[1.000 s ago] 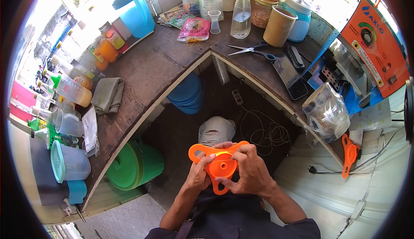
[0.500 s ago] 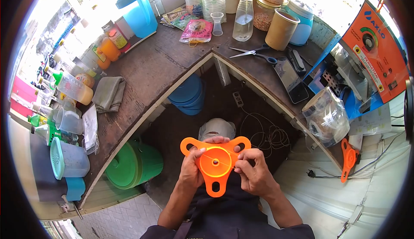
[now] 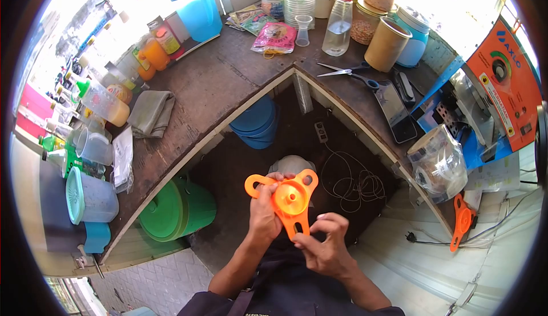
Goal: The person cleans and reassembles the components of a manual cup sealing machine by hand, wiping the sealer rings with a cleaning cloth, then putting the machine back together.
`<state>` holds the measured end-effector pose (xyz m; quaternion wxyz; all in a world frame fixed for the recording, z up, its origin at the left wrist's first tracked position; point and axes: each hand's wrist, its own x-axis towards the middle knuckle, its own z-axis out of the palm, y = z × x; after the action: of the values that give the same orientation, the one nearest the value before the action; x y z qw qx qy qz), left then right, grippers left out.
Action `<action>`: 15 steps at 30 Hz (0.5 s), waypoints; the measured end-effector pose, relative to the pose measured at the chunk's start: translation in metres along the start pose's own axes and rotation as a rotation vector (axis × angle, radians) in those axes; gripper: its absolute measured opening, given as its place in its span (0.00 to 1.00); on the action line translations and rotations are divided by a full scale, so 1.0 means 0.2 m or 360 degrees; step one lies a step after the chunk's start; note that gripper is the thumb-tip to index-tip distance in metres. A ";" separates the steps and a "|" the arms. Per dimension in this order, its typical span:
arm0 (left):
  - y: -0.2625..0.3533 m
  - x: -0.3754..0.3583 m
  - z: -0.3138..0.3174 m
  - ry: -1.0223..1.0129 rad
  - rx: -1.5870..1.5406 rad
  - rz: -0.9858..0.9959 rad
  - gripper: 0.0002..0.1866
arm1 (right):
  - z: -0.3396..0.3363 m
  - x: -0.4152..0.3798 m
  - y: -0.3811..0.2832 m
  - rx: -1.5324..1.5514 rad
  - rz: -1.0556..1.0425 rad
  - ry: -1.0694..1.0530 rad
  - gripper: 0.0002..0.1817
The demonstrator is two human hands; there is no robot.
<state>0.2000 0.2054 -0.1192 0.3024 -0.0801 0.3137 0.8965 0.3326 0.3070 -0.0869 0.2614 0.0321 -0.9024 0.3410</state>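
Note:
An orange three-armed plastic piece with a round centre and a slot in each arm is held up in front of my body. My left hand grips it on the left side, the thumb near the upper left arm. My right hand is at the tip of its lower arm, thumb and fingers closed together there; whether they pinch the piece or something thin is too small to tell. A second orange piece hangs at the right by the counter's end.
Scissors and a phone lie on the angled brown counter. An orange-and-blue machine stands right. Below are a green bucket, a blue bucket and a coiled cable.
The orange piece has turned and tilted in my left hand. My right hand has moved down from its right side to the lower arm. The camera view has shifted slightly.

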 end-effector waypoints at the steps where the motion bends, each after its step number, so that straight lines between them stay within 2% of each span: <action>1: -0.01 0.00 0.02 -0.0017 0.0014 -0.0026 0.08 | 0.04 -0.01 -0.03 -0.0025 -0.0036 -0.0043 0.12; 3: -0.12 0.04 -0.03 -0.0048 -0.0014 0.0183 0.07 | 0.10 -0.01 -0.03 -0.0206 -0.0005 -0.0094 0.11; 5: -0.13 0.05 -0.09 -0.0154 -0.0166 0.0148 0.06 | 0.11 -0.01 -0.02 0.0030 0.0132 0.0011 0.12; 7: -0.02 -0.02 0.04 -0.0097 0.0092 -0.0167 0.06 | 0.03 0.02 0.00 0.0039 0.0072 -0.0049 0.13; 9: -0.08 0.01 -0.04 -0.0123 -0.0047 -0.0151 0.05 | -0.05 0.07 0.02 0.0435 0.0144 -0.0294 0.16; 11: -0.10 0.00 -0.04 -0.0010 0.0240 -0.0065 0.07 | -0.06 0.09 0.03 0.0338 0.0126 -0.0401 0.18; 12: -0.09 0.00 -0.05 -0.0008 0.0235 -0.0074 0.07 | -0.06 0.10 0.01 0.0137 0.0142 -0.0486 0.17; 13: -0.08 0.00 -0.07 0.0008 0.0153 -0.0261 0.07 | -0.06 0.11 0.00 -0.0063 0.0156 -0.0575 0.16; 14: -0.08 0.00 -0.08 0.0024 0.0073 -0.0444 0.07 | -0.05 0.10 -0.01 -0.0063 0.0161 -0.0582 0.16; 15: -0.14 0.03 -0.14 0.0026 0.0067 -0.0442 0.07 | -0.04 0.10 -0.01 -0.0157 0.0079 -0.0551 0.16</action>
<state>0.2111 0.2083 -0.1574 0.4226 -0.1237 0.3207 0.8386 0.3190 0.3135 -0.0714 0.0950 0.0553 -0.9500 0.2922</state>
